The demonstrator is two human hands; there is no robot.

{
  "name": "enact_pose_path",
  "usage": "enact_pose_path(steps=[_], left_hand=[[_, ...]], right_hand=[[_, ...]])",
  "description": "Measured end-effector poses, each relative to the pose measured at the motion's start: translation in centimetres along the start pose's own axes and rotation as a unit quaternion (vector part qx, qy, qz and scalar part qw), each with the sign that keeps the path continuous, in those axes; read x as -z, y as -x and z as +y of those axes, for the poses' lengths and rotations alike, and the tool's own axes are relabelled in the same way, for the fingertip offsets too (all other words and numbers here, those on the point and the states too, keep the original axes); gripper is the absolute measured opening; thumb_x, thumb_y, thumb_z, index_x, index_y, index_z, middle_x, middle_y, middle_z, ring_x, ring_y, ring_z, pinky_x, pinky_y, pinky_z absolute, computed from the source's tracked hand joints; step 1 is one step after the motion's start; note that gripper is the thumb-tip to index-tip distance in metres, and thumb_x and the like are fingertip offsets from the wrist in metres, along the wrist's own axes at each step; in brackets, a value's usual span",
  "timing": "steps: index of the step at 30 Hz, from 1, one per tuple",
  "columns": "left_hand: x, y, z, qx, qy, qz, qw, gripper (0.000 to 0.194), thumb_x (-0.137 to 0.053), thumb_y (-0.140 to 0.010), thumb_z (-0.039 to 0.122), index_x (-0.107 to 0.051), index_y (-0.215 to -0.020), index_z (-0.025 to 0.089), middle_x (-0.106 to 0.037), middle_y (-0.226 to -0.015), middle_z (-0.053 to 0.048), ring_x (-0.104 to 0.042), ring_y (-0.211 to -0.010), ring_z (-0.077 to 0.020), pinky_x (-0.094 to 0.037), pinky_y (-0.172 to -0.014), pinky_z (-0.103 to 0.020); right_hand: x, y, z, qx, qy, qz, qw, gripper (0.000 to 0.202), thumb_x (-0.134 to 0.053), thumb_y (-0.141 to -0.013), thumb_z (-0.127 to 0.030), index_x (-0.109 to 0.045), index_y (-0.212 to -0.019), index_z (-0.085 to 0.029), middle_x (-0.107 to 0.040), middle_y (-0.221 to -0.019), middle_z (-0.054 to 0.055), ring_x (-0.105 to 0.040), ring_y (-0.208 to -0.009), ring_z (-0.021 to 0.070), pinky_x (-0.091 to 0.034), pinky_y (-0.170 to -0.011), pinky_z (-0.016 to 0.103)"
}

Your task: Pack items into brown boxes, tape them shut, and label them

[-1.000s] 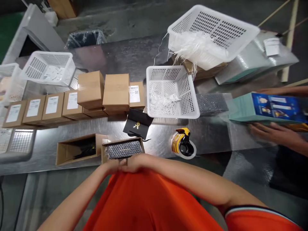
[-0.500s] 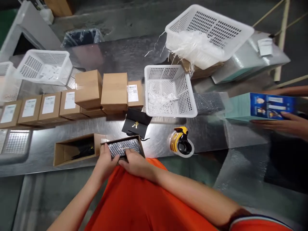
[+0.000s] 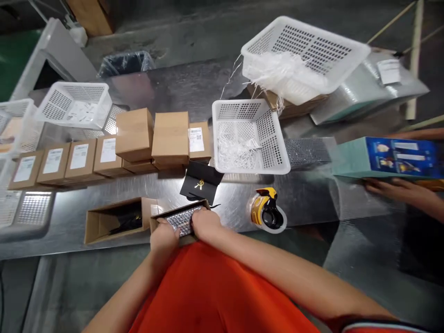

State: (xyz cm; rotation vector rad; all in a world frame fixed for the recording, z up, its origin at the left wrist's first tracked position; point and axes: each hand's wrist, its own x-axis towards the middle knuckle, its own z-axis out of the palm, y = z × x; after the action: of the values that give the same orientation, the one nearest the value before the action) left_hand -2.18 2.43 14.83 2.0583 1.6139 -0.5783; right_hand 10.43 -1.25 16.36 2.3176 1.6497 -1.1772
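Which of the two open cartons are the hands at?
The right one, with the bubble-wrapped item inside; left hand and right hand are there. The left carton has something black inside, no hand on it.

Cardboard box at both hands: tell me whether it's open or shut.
Open. The cardboard box shows a bubble-wrapped pack inside, visible between the left hand and right hand.
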Motion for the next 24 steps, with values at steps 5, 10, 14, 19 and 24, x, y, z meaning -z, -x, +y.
enact_pose_path(steps=[5,10,14,19,24], left_hand=[[1.1,0.4,0.5,-0.032,-0.094,0.024,0.995,0.039,-0.04,-0.086,0.01,-0.06,-0.115,-0.007,-0.062,-0.104,-0.031,-0.062,-0.098,-0.038,-0.048,-0.079,-0.045],[2.2,0.3,-1.6,-0.141,-0.226,0.069,0.962,0.038,-0.035,-0.086,0.005,-0.072,-0.094,0.002,-0.062,-0.103,-0.025,-0.054,-0.103,-0.0371,-0.044,-0.083,-0.048],[1.3,0.7,-4.1,-0.184,-0.23,0.14,0.945,0.043,-0.031,-0.089,0.008,-0.067,-0.113,0.004,-0.062,-0.106,-0.022,-0.054,-0.101,-0.0341,-0.041,-0.09,-0.05],[-0.7,-0.1,-6.2,-0.288,-0.158,0.181,0.927,0.045,-0.039,-0.094,0.021,-0.051,-0.136,0.009,-0.059,-0.13,-0.019,-0.049,-0.122,-0.0319,-0.023,-0.112,-0.055],[-1.5,-0.9,-5.7,-0.29,-0.147,0.229,0.918,0.048,-0.046,-0.092,0.039,-0.061,-0.125,0.008,-0.07,-0.111,-0.017,-0.057,-0.11,-0.0353,-0.02,-0.112,-0.063]], right_hand=[[-1.9,0.5,-0.3,0.148,0.176,0.064,0.971,0.034,-0.037,-0.09,-0.004,-0.067,-0.105,0.003,-0.062,-0.112,0.03,-0.057,-0.108,0.035,-0.047,-0.086,0.047],[-2.4,-1.7,0.5,0.263,0.23,0.114,0.93,0.063,-0.064,-0.086,-0.037,-0.047,-0.136,-0.003,-0.057,-0.126,0.026,-0.054,-0.115,0.0335,-0.042,-0.097,0.044],[-1.9,-3.2,-0.2,0.243,0.213,0.051,0.945,0.086,-0.075,-0.068,-0.059,-0.051,-0.13,-0.003,-0.062,-0.118,0.024,-0.059,-0.107,0.0348,-0.045,-0.093,0.043],[-1.9,-4.7,-0.8,0.206,0.173,0.039,0.962,0.063,-0.052,-0.085,-0.061,-0.057,-0.121,-0.01,-0.069,-0.107,0.02,-0.064,-0.102,0.0338,-0.046,-0.09,0.043],[-2.5,-4.8,-0.8,0.22,0.172,0.052,0.959,0.04,-0.041,-0.096,-0.041,-0.06,-0.117,-0.013,-0.071,-0.1,0.017,-0.066,-0.092,0.0299,-0.048,-0.078,0.039]])
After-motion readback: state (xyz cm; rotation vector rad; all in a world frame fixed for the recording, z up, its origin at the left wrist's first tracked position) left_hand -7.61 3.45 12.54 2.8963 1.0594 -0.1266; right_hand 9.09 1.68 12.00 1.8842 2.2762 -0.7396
